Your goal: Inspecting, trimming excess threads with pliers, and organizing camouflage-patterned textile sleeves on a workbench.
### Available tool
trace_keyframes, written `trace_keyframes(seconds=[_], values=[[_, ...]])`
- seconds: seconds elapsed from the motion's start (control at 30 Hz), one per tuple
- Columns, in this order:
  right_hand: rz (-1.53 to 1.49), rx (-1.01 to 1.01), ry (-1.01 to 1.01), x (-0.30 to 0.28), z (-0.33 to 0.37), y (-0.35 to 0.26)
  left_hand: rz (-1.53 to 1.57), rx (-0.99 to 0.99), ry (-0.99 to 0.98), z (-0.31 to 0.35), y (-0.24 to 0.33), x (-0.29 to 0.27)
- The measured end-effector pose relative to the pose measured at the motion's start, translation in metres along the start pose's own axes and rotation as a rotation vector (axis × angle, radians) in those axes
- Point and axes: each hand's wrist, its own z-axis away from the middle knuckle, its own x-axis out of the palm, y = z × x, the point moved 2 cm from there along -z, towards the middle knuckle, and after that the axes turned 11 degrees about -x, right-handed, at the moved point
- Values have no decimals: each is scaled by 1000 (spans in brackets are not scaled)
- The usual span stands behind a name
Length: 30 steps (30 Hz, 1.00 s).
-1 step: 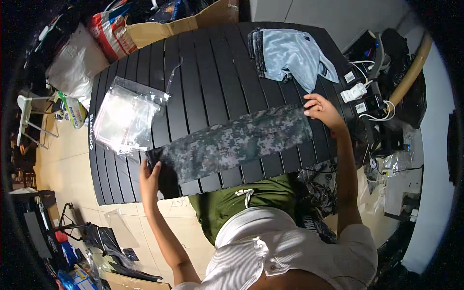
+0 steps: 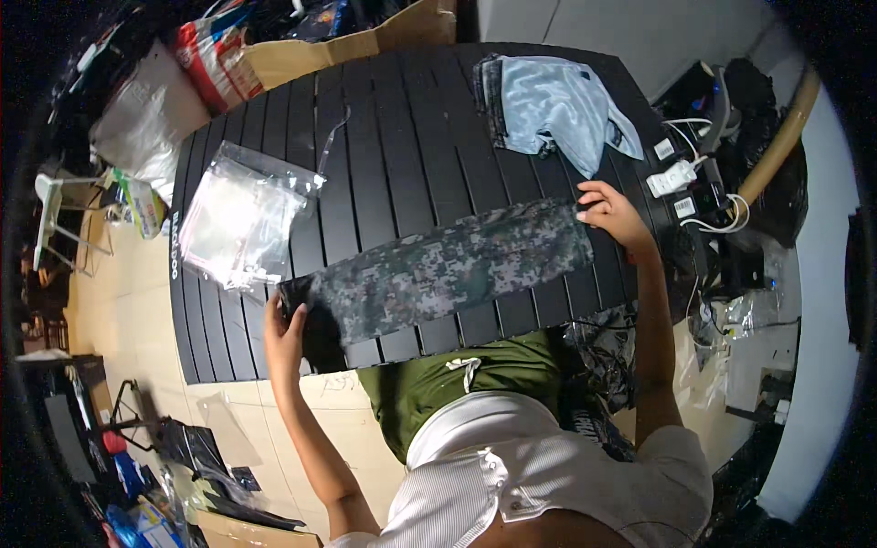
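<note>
A long strip of dark digital-camouflage cloth (image 2: pixel 457 269), with a black left end, lies flat and slightly slanted across the near part of the slatted black table (image 2: pixel 402 119). At the black end is my left hand (image 2: pixel 285 338), thumb and fingers closed on the cloth's upper corner. My right hand (image 2: pixel 619 222) holds the upper right corner between thumb and fingertips. Beyond the strip, left of centre, clear plastic bags (image 2: pixel 239 219) lie in a pile. A light blue satiny folded garment (image 2: pixel 553 105) with dark edging rests at the far right of the table.
White cables and a white plug adapter (image 2: pixel 671 178) sit along the table's right edge. A cardboard box (image 2: pixel 356 46) and a red-and-white bag (image 2: pixel 215 64) stand behind the far edge. A white chair (image 2: pixel 57 215) is on the floor at left. Black plastic bags (image 2: pixel 603 352) crowd beneath the right side.
</note>
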Motion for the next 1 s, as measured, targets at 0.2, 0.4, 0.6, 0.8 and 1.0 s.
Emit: trace_keyframes(seconds=[0.2,0.4,0.6,0.8,1.0], values=[[102,-34,-15,10,-4,25,-598,437,213,-11,11,-7],[421,-191,-21,15,-6,15,-572,516,198,-18,17,-8],[507,-197,-83,13,-6,7,-211,240,-72,-29,1,-17],[89,-302,-31,7,3,5,239,66,-118,-2,-2,-28],[-82,-182,222,27,4,16,-124,85,159,1,0,-9]])
